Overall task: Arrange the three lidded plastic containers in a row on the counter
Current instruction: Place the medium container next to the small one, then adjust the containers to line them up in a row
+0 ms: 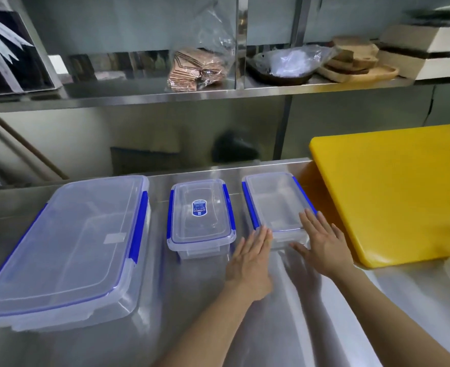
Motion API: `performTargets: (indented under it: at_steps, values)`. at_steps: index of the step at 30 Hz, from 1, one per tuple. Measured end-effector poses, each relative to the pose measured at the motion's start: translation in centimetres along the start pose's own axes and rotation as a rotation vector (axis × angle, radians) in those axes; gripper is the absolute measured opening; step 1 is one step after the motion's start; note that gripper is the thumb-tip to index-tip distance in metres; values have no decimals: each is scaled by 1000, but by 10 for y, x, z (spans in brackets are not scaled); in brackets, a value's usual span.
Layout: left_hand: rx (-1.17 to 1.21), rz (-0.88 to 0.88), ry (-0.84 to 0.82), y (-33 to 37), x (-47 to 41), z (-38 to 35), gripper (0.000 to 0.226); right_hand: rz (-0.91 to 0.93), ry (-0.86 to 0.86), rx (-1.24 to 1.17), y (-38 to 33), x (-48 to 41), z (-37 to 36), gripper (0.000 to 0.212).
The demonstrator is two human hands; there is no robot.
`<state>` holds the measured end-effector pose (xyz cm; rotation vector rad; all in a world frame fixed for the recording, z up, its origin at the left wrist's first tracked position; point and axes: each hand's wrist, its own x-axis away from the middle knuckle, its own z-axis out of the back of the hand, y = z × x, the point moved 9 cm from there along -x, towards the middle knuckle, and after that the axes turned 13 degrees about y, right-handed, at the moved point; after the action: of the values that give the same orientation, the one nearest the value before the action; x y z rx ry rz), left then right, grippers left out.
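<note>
Head camera view: three clear lidded boxes with blue clips sit side by side on the steel counter [192,300], their long axes all running from the near edge toward the back wall. The right box [275,205] lies nearest the hands. The left hand [250,263] is flat, fingers straight and together, its fingertips [264,234] touching the box's near left corner. The right hand [324,242] is also spread flat, fingers released and grasping nothing; its fingertips rest over the near right corner of the lid and its thumb lies against the near end wall. The near end of this box is partly hidden behind the two hands. The middle box [201,215], with a small blue label on its lid, stands just beside it with a gap between them, untouched. The large box [70,247] fills the left part of the counter, near the middle one, and its near left corner is cut off by the frame edge. A yellow cutting board [398,192] lies toward the right edge of the counter, just beside the right box, its far side running out of frame. The items on the shelf [139,95] above are blurred and hard to make out.
</note>
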<state>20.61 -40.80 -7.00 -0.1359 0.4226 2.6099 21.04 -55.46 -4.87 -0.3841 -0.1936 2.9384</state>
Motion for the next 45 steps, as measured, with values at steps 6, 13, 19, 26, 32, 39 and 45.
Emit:
performTargets:
  at_steps: [6,13,19,26,32,39,45]
  values:
    - [21,14,-20,-3,0,12,84,-9,-76,100,-7,0,-12,87]
    - [240,200,257,-55,19,119,63,-181,244,-213,-46,5,53,53]
    - [109,474,575,-148,92,206,34,-152,129,-616,-145,24,58,31]
    - [-184,587,720,-238,178,256,37,-161,-180,-871,-279,65,32,50]
    - [162,959,345,-324,245,197,82,-253,-328,-1002,-351,102,-2,92]
    - [424,979,503,-355,274,206,76,-214,-252,-897,-389,108,-6,96]
    - [475,1041,525,-388,303,217,75,-122,-252,-853,-437,112,-16,94]
